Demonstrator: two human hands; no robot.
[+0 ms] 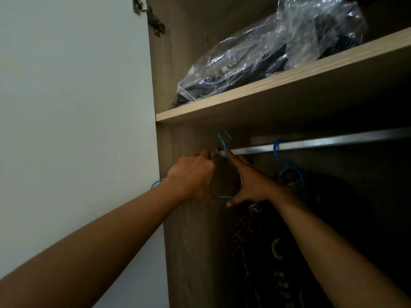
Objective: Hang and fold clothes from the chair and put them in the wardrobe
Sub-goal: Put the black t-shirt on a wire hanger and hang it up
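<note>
Up inside the wardrobe (189,241), right at the left end of the metal hanging rail (311,144), both hands are working on a thin blue wire hanger (222,144). The left hand (191,176) is curling around the hanger's left side, fingers closed on the wire, with a bit of blue poking out past the wrist on the far left. The right hand (249,185) is spreading pretty wide, forefinger stretching up along the hanger's neck toward the hook and thumb pointing down at the bottom loop of wire. So both are gripping the same hanger, one loosely splayed and one tight. The hook is sitting up just above the rail's end bracket; can't really tell if it's actually over the rail or just beside it.

Further right on the rail, a second blue hanger (287,165) is hanging with a dark patterned garment (278,241) on it, gold-ish print showing in the shadow below the right forearm. The garment is hanging well inside the wardrobe, right next to the hands.

Above all this, the wooden shelf (278,92) is holding a clear plastic bag (278,47) with something dark folded inside. The white door (73,118) is standing open on the left, its metal hinge (153,18) showing at the top.
</note>
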